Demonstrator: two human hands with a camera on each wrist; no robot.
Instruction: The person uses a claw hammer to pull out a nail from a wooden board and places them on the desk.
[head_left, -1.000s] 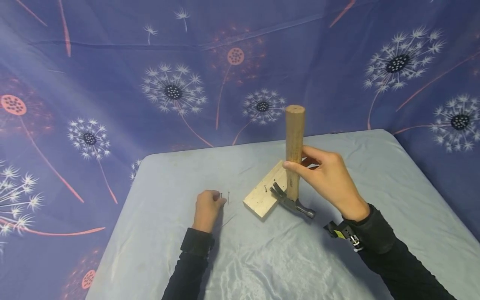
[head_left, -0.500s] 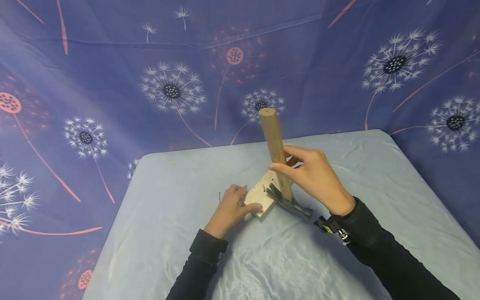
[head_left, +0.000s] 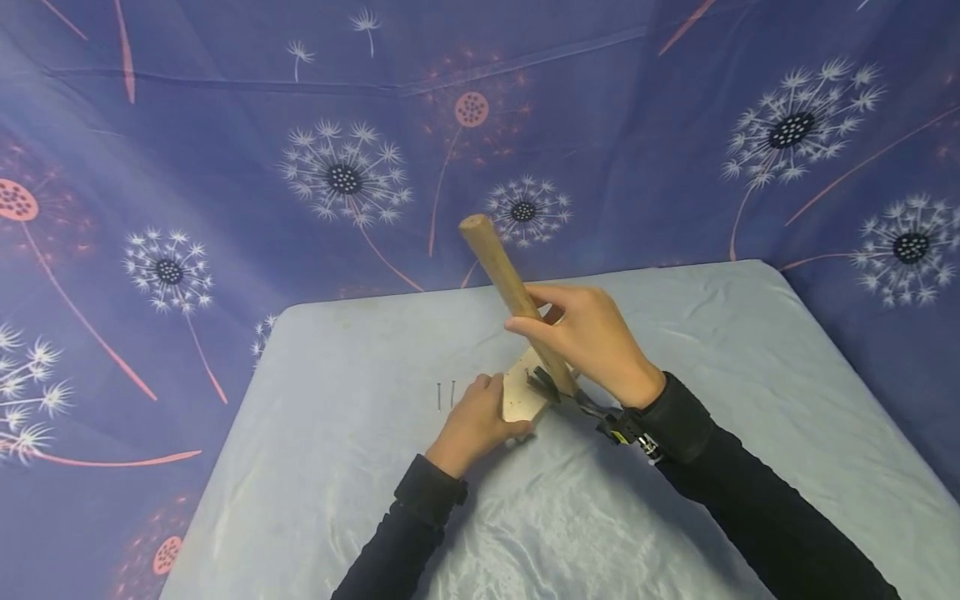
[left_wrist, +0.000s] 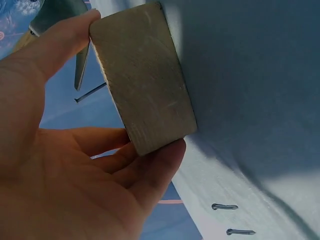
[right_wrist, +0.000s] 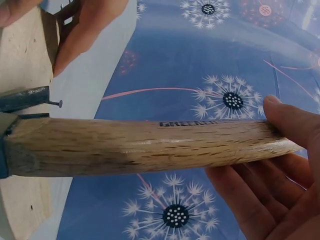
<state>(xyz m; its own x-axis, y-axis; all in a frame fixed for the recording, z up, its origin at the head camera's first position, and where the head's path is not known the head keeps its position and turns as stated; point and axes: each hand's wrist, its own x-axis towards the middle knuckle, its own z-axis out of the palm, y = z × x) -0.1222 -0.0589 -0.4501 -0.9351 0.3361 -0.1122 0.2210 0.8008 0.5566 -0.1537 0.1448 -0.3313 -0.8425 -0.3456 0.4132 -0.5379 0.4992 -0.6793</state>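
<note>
Head view: right grip (head_left: 592, 337) clamps a wooden-handled metal claw hammer (head_left: 499, 271), left grip (head_left: 476, 421) a pale rectangular wooden block (head_left: 521, 397) on the pale-blue tabletop (head_left: 352, 392); best brace it, hooking the thin metal nail (right_wrist: 60, 104) squarely.

I see the hammer (head_left: 495, 262) in the right hand (head_left: 596, 337): wooden handle pinched by thumb and fingers, leaning left, dark claw down beside a nail (right_wrist: 60, 104) sticking out of the block (head_left: 522, 398). Block's pale wood, small holes in it; left hand (head_left: 476, 421) grips its near end. Two more nails (left_wrist: 225, 206) sit side by side near that hand.
</note>
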